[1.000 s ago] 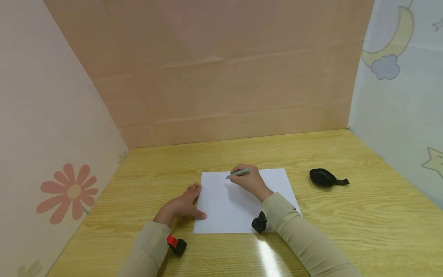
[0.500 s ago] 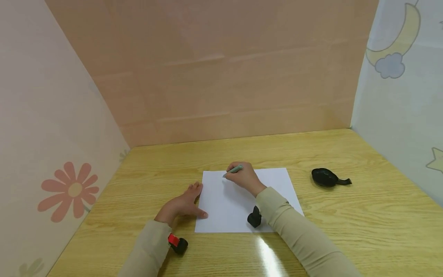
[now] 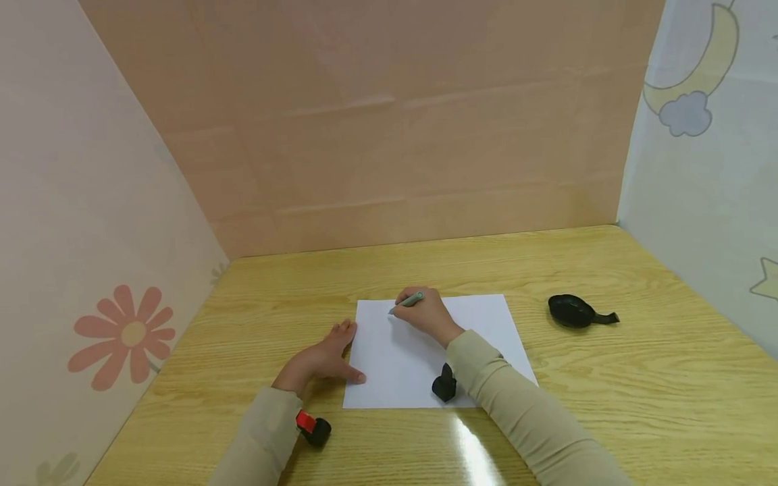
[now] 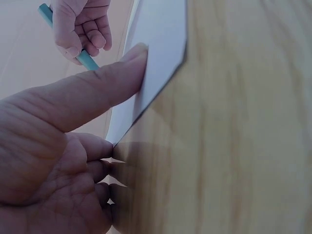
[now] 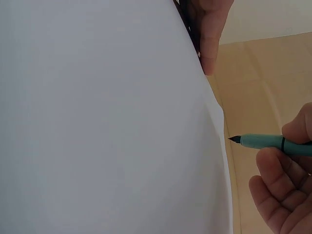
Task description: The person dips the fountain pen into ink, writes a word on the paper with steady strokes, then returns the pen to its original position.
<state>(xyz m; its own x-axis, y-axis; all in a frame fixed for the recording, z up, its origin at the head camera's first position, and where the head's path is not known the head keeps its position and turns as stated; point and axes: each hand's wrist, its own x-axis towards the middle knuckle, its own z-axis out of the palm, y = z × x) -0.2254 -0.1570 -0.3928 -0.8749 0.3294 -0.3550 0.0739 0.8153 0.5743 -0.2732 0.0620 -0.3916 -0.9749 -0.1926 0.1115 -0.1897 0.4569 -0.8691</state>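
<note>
In the head view my right hand [image 3: 425, 314] pinches a green pen [image 3: 410, 300] over the upper left part of a white sheet of paper [image 3: 377, 364]. The dark pointed tip of the pen [image 5: 263, 141] shows in the right wrist view; whether it touches the paper I cannot tell. My left hand [image 3: 325, 358] lies at the sheet's left edge, thumb on the paper and the other fingers spread on the wood beside it. The left wrist view shows this thumb [image 4: 97, 90] across the sheet's margin. No marks can be made out on the paper.
A black rounded thing with a short narrow tail [image 3: 574, 312] lies right of the paper on the wooden table [image 3: 608, 391]. Walls stand at the back [image 3: 413, 135] and both sides. Black wrist-worn devices [image 3: 445, 383] are on both wrists.
My right hand and the pen have moved a little left, and the pen tip has come closer to the sheet's upper left corner. The left hand keeps its place.
</note>
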